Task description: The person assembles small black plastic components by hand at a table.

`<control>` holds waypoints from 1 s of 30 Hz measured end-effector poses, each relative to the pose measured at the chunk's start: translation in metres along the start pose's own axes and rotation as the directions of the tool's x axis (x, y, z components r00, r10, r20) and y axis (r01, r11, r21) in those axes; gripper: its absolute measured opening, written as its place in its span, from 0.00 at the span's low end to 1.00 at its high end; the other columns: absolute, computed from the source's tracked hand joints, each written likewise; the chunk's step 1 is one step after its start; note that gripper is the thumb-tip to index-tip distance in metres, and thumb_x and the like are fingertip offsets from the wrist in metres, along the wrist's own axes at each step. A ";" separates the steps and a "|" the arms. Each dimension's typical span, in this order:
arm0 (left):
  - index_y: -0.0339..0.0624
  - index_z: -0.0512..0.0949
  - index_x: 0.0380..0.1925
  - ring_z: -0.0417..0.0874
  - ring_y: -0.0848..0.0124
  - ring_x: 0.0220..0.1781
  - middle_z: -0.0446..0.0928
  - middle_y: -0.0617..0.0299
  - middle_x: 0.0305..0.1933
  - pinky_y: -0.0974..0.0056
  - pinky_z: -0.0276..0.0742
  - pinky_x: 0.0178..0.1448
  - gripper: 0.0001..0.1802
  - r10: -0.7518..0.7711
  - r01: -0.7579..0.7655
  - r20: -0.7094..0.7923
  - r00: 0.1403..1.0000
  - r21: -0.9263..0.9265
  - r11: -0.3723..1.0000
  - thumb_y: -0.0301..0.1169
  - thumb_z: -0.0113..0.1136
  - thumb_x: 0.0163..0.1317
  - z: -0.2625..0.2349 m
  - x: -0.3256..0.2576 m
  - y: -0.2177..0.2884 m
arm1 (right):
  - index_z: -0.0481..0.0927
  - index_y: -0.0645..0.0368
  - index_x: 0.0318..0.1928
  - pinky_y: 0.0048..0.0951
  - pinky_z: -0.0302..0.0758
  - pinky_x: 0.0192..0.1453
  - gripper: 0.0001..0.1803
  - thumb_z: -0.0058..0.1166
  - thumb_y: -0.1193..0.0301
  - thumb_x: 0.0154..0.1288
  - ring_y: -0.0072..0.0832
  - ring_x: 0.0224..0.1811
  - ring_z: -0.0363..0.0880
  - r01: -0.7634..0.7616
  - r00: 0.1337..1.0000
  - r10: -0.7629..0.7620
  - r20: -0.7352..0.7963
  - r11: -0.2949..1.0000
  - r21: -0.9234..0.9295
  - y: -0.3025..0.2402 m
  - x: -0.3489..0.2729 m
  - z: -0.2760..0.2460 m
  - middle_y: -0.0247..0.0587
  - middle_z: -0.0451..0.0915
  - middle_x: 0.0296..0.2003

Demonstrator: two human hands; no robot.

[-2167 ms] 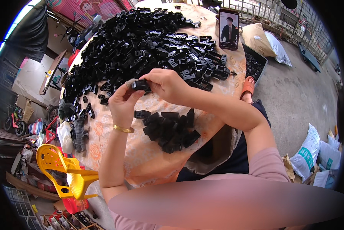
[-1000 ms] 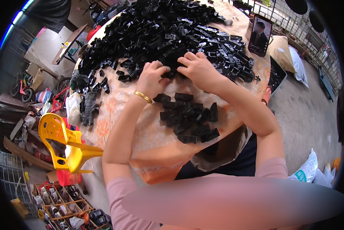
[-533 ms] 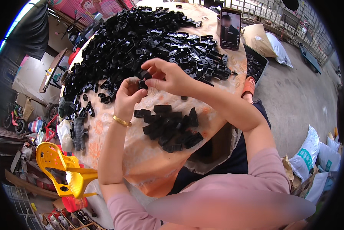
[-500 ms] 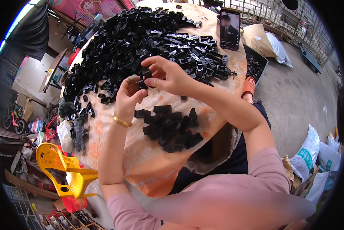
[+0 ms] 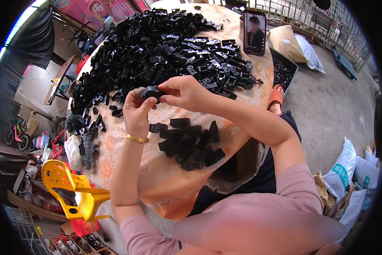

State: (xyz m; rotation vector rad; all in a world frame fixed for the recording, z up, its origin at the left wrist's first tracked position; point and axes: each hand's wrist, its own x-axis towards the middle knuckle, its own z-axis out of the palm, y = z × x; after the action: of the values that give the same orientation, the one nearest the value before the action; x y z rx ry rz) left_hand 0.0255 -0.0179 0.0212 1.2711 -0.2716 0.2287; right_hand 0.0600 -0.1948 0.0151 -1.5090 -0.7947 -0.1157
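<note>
We look down on a round table draped in an orange floral cloth [image 5: 165, 182], its far half buried under a large heap of small black moulded plastic parts [image 5: 157, 46] that spreads from the left edge almost to the right. Beyond the table, on the concrete floor, lies a pale stuffed sack [image 5: 291, 42], and a yellow plastic chair [image 5: 69, 189] stands low at the left. At the far right rim of the table a black smartphone [image 5: 254, 32] stands upright with its screen lit. Nearer to us, on the bare cloth, sits a smaller separate pile of black plastic pieces [image 5: 188, 142], apart from the big heap. Above that pile our two hands meet: the left hand [image 5: 135, 112], with a thin gold bangle [image 5: 137, 138] on its wrist, and the right hand [image 5: 184, 91] both pinch one small black plastic part [image 5: 151, 92] between fingertips and thumbs, lifted clear of the table. Both hands are closed on that one piece, the left gripping it from below and the right from the side. It hangs between the heap's near edge and the small pile.
</note>
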 end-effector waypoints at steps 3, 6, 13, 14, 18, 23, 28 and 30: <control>0.39 0.73 0.35 0.77 0.76 0.33 0.76 0.65 0.34 0.73 0.77 0.34 0.16 0.026 -0.026 0.006 1.000 0.083 0.996 0.17 0.65 0.47 0.001 -0.002 0.003 | 0.80 0.64 0.38 0.24 0.75 0.32 0.14 0.62 0.72 0.48 0.28 0.27 0.79 0.146 0.989 -0.144 0.029 0.957 -0.250 -0.005 -0.001 -0.002 0.43 0.79 0.27; 0.37 0.73 0.36 0.77 0.76 0.35 0.76 0.65 0.34 0.72 0.78 0.38 0.17 0.050 -0.053 0.021 0.999 0.137 0.989 0.16 0.66 0.46 -0.001 -0.002 0.006 | 0.80 0.64 0.35 0.28 0.75 0.31 0.13 0.62 0.72 0.46 0.33 0.25 0.77 0.265 0.960 -0.279 0.010 0.901 -0.344 -0.008 -0.002 -0.002 0.42 0.77 0.25; 0.33 0.72 0.48 0.78 0.74 0.43 0.78 0.58 0.44 0.72 0.76 0.49 0.22 -0.011 0.016 -0.057 0.998 0.090 0.996 0.14 0.61 0.51 0.013 -0.010 0.007 | 0.78 0.63 0.33 0.32 0.74 0.31 0.13 0.61 0.71 0.44 0.36 0.28 0.75 0.367 0.890 -0.456 0.010 0.702 -0.611 -0.014 -0.008 0.004 0.40 0.73 0.24; 0.31 0.71 0.50 0.78 0.74 0.44 0.77 0.56 0.45 0.71 0.75 0.50 0.22 -0.026 0.033 -0.077 0.997 0.093 0.995 0.14 0.59 0.52 0.015 -0.012 0.005 | 0.77 0.62 0.33 0.32 0.73 0.31 0.13 0.60 0.71 0.44 0.36 0.29 0.74 0.373 0.875 -0.484 0.026 0.637 -0.675 -0.014 -0.009 0.005 0.39 0.72 0.24; 0.31 0.71 0.50 0.78 0.75 0.43 0.78 0.57 0.44 0.72 0.76 0.49 0.22 0.047 -0.038 -0.050 0.998 0.160 0.986 0.15 0.59 0.53 0.014 -0.014 0.010 | 0.78 0.63 0.32 0.30 0.74 0.30 0.13 0.61 0.71 0.44 0.35 0.27 0.75 0.380 0.870 -0.493 0.020 0.643 -0.665 -0.021 -0.008 0.003 0.39 0.74 0.24; 0.33 0.72 0.51 0.78 0.77 0.38 0.78 0.61 0.41 0.72 0.77 0.46 0.23 -0.015 -0.004 0.104 0.994 0.179 0.984 0.16 0.59 0.52 0.009 -0.010 0.027 | 0.80 0.65 0.32 0.23 0.75 0.29 0.14 0.64 0.70 0.44 0.27 0.23 0.78 0.124 0.989 -0.132 -0.061 0.985 -0.120 -0.018 -0.002 -0.004 0.41 0.78 0.24; 0.35 0.75 0.42 0.78 0.78 0.37 0.77 0.64 0.37 0.74 0.77 0.42 0.19 -0.022 0.006 0.180 0.983 0.088 0.996 0.16 0.64 0.47 -0.005 -0.006 0.025 | 0.81 0.64 0.33 0.23 0.74 0.28 0.14 0.64 0.71 0.45 0.24 0.23 0.77 0.184 0.983 -0.177 0.057 0.970 -0.156 -0.022 -0.001 -0.004 0.40 0.78 0.24; 0.36 0.75 0.37 0.77 0.79 0.37 0.77 0.64 0.37 0.75 0.77 0.41 0.19 0.041 -0.071 0.114 0.993 0.268 0.961 0.16 0.68 0.43 -0.002 -0.009 0.025 | 0.81 0.64 0.33 0.22 0.74 0.28 0.13 0.64 0.71 0.45 0.25 0.24 0.78 0.203 0.978 -0.190 0.090 0.964 -0.169 -0.020 0.000 -0.008 0.40 0.78 0.24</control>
State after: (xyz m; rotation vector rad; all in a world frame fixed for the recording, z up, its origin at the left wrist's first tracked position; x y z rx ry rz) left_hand 0.0095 -0.0096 0.0401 1.5526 -0.3791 0.2526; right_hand 0.0523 -0.2038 0.0326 -1.6060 -1.0147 -0.2874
